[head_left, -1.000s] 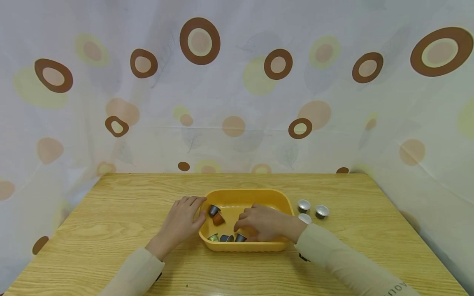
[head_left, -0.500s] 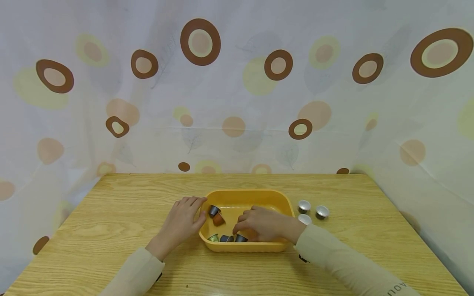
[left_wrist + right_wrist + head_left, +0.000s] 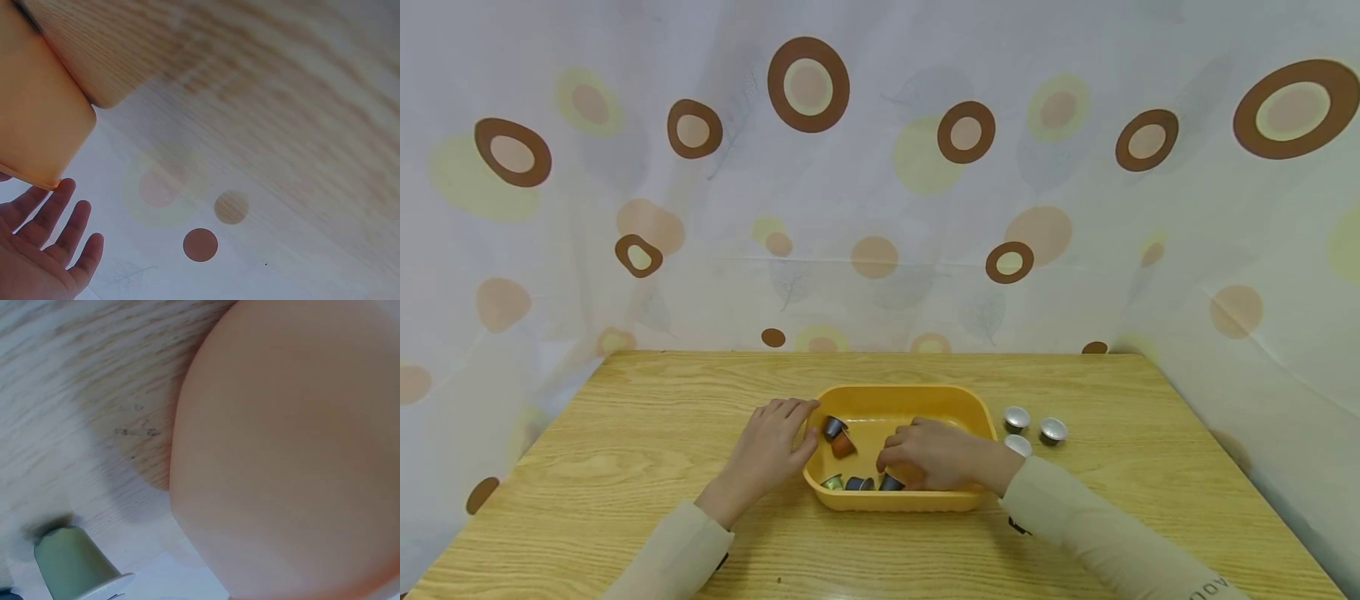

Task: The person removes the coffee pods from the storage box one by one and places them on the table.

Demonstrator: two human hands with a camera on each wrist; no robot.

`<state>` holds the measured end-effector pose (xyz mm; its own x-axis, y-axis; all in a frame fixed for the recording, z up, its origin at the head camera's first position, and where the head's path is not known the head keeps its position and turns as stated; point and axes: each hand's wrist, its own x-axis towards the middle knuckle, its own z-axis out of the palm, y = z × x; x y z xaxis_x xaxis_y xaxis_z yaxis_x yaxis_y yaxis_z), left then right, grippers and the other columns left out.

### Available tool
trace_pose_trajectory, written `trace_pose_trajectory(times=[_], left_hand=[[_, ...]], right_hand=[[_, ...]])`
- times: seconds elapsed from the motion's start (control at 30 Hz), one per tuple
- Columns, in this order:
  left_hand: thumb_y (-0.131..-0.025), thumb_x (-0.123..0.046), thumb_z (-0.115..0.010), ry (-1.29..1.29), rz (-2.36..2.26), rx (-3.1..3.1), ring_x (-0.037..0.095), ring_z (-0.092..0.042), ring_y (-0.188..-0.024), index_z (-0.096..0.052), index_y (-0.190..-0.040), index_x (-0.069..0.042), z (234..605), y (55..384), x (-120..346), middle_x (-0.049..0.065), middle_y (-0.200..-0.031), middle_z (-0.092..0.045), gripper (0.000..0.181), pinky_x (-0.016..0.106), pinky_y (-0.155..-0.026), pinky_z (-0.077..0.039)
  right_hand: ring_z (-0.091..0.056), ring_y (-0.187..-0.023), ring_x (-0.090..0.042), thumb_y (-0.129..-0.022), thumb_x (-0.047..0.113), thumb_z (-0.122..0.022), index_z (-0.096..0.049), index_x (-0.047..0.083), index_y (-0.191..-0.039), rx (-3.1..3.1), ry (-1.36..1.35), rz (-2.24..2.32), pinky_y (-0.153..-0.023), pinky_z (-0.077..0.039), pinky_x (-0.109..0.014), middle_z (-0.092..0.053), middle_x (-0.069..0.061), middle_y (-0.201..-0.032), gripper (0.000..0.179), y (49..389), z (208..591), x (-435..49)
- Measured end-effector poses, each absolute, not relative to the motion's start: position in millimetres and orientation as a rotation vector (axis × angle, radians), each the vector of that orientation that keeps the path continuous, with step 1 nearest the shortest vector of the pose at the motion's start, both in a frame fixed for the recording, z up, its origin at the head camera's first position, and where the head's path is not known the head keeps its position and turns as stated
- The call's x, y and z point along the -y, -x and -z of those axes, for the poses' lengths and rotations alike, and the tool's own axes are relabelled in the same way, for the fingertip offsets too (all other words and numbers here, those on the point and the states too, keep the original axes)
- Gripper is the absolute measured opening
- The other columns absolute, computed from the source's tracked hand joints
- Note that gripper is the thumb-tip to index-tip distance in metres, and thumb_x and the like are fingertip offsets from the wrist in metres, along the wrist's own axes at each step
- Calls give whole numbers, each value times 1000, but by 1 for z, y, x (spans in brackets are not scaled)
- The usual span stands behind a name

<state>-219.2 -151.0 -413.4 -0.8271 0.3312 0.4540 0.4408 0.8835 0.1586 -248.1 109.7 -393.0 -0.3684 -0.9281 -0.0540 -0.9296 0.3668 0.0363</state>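
A yellow plastic basin point(image 3: 902, 500) stands on the wooden table, with several coffee capsules inside. My left hand point(image 3: 767, 446) rests at the basin's left end, its spread, fairly straight fingers touching the rim. Down inside the basin, my right hand point(image 3: 936, 454) pinches a dark coffee capsule point(image 3: 891, 482) by the front wall; its thumb is partly hidden. Left of that capsule lie a dark blue capsule point(image 3: 859, 483) and a gold-green one point(image 3: 832, 482). An orange-brown capsule point(image 3: 842, 444) and a dark one point(image 3: 833, 428) lie near the left wall.
Three capsules stand lid-up right of the basin: one at the back point(image 3: 1017, 418), one farther right point(image 3: 1053, 430) and one beside the right sleeve point(image 3: 1018, 445). A patterned cloth point(image 3: 880, 208) hangs behind the table point(image 3: 685, 408).
My right hand has shifted slightly rightward, and the dark capsule at its fingers has tilted a little. My left hand stays at the rim.
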Motion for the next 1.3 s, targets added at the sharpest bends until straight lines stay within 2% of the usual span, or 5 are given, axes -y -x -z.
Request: trace_pose_trajectory(times=[0.3,0.57,0.87,1.07,1.3], left_hand=[[-86,-23,-58,578,353,2617,24,-57,-102,-59,-118,-12,413,218,151,2,-109,-64,34,42,-89,-45],[-86,-23,-58,571,351,2619,24,-57,-103,-59,-118,-11,412,218,150,3,-109,-64,34,42,-89,-44],[-86,-23,-57,572,355,2626,24,-57,-103,-59,-118,-11,411,218,150,2,-110,-63,34,42,-89,-44],[-86,-23,-57,567,352,2633,24,-56,-103,-59,-119,-11,411,217,150,2,-110,-63,34,42,-89,-44],[-86,-23,-57,561,343,2643,23,-56,-104,-58,-119,-12,411,218,150,2,-110,-63,35,42,-89,-44]], right_hand=[[-55,-98,-7,-77,34,-71,-60,27,-108,-2595,1723,-96,-85,-45,-31,-61,13,-106,34,248,391,-111],[-54,-87,-6,-78,31,-71,-60,24,-103,-2606,1703,-56,-78,-44,-26,-62,14,-98,28,246,386,-114],[-52,-84,-5,-78,29,-71,-59,23,-101,-2603,1699,-25,-75,-41,-25,-62,15,-94,26,247,386,-117],[-51,-85,-6,-77,28,-71,-60,21,-101,-2615,1697,-5,-77,-42,-26,-62,13,-93,27,247,384,-121],[-53,-91,-9,-77,29,-71,-62,21,-103,-2630,1694,6,-78,-42,-28,-63,10,-99,28,250,383,-126]])
